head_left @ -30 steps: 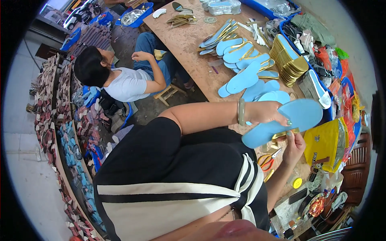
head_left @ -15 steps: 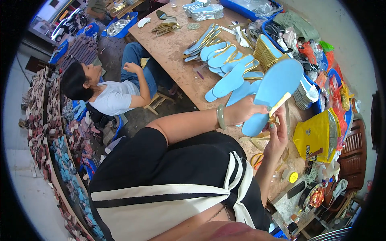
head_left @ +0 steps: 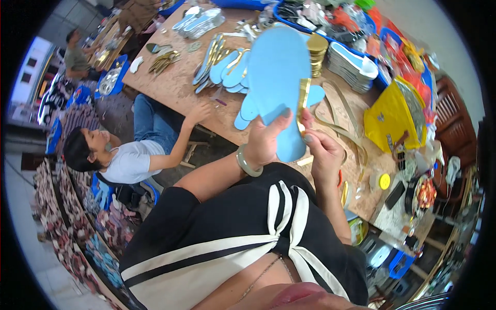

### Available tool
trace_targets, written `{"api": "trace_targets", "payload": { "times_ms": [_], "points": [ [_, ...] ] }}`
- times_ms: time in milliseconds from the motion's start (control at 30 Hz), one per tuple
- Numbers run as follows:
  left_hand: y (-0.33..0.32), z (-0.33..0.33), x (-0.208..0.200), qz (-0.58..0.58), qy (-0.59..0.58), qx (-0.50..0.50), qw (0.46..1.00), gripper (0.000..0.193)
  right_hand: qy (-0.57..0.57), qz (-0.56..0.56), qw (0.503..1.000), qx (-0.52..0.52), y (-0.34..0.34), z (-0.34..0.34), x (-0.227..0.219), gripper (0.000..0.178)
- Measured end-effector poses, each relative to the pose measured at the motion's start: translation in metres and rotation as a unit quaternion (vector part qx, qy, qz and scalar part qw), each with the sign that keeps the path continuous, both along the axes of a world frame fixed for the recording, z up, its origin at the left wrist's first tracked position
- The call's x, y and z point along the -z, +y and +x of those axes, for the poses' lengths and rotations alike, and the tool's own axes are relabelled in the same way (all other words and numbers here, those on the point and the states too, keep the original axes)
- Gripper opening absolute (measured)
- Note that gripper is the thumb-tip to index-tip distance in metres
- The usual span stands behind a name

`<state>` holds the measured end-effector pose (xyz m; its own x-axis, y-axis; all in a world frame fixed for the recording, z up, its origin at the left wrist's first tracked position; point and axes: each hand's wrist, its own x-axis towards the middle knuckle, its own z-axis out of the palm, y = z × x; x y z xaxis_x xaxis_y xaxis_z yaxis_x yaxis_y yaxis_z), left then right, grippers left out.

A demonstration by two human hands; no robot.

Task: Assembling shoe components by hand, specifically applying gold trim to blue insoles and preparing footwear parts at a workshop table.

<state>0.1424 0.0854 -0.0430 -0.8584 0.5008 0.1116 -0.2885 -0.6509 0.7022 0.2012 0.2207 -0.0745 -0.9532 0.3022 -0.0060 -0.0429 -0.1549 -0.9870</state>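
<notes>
My left hand (head_left: 266, 138) is closed on a light blue shoe insole (head_left: 279, 67), thumb on its face, holding it upright above the table. A shiny gold strip (head_left: 305, 92) runs along the insole's right edge. The fingertips of my right hand (head_left: 325, 152) pinch the lower end of that strip against the edge. Behind the held insole lie more blue insoles (head_left: 223, 67) with gold edging, partly hidden by it. A stack of gold-edged pieces (head_left: 317, 51) stands just to its right.
On the wooden table (head_left: 173, 85) are wrapped insoles (head_left: 199, 21), a stack of white-sided insoles (head_left: 353, 67), loose beige strips (head_left: 338, 111), a yellow bag (head_left: 395, 116) and a yellow-lidded jar (head_left: 381, 181). A co-worker (head_left: 129, 155) sits at the left, one hand at the table edge.
The insole has swung more upright and turned its face toward me, my hands still on it. The co-worker's arm has reached out to the table edge. My view has shifted.
</notes>
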Motion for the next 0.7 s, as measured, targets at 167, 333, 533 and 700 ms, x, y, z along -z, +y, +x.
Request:
{"api": "trace_targets", "payload": {
  "times_ms": [167, 333, 533, 700],
  "points": [
    [0.007, 0.001, 0.006, -0.143, 0.053, -0.094, 0.984, 0.029, 0.063, 0.149, 0.986, -0.032, 0.003, -0.009, -0.002, 0.015],
    [0.029, 0.003, 0.022, -0.066, -0.057, -0.139, 0.987, 0.046, 0.045, 0.137, 0.989, -0.031, 0.012, -0.033, -0.001, 0.016],
    [0.018, -0.013, 0.008, -0.073, -0.035, -0.104, 0.991, 0.037, 0.003, 0.003, 0.999, -0.032, 0.022, -0.023, -0.009, 0.018],
    [0.012, -0.001, -0.012, -0.037, -0.072, -0.108, 0.991, 0.034, 0.026, 0.006, 1.000, -0.010, 0.010, 0.001, -0.008, 0.016]
  ]
}}
